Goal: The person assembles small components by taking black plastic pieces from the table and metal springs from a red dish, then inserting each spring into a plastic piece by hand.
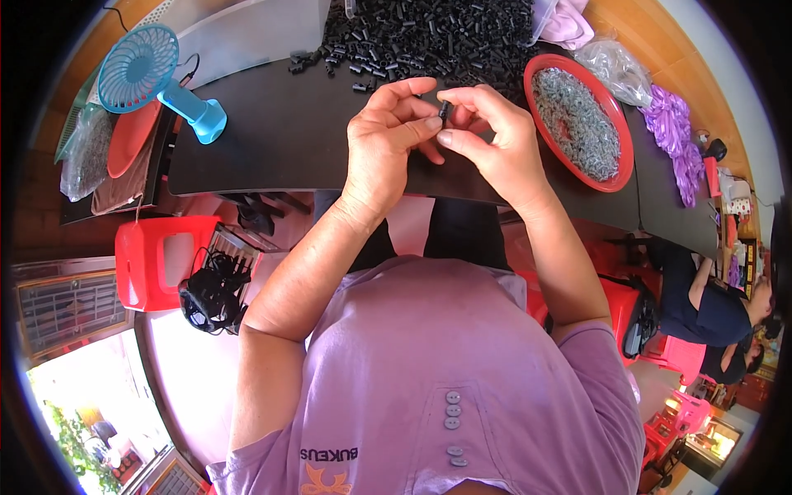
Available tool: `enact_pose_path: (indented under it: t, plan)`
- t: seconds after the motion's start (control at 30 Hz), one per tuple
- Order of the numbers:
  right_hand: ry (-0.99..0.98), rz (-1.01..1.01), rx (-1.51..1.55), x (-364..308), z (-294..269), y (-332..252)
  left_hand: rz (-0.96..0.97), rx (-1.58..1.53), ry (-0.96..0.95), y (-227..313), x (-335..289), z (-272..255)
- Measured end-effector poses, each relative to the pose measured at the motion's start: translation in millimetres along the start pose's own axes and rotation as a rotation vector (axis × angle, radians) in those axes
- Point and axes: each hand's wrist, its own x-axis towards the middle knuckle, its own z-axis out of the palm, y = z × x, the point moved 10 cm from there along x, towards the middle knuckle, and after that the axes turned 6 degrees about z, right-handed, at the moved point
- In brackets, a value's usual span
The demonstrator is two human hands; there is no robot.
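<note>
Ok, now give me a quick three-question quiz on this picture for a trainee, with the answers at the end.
1. True or false: the right hand pinches a small black part.
2. What colour is the tray of small pieces? A: green; B: red; C: white.
3. Fill in the missing word: a blue ___ stands on the table, toward the person's left.

Key: 1. True. 2. B, red. 3. Fan.

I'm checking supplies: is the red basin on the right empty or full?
Not empty: small silvery pieces cover most of the red basin, though their depth cannot be told.
</note>
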Motion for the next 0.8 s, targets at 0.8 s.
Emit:
enact_pose_path:
  t: [0.8]
  plan:
    - [0.336,-0.473,-0.581,-10,7,-40,-0.234,-0.068,-0.16,-15,1,4]
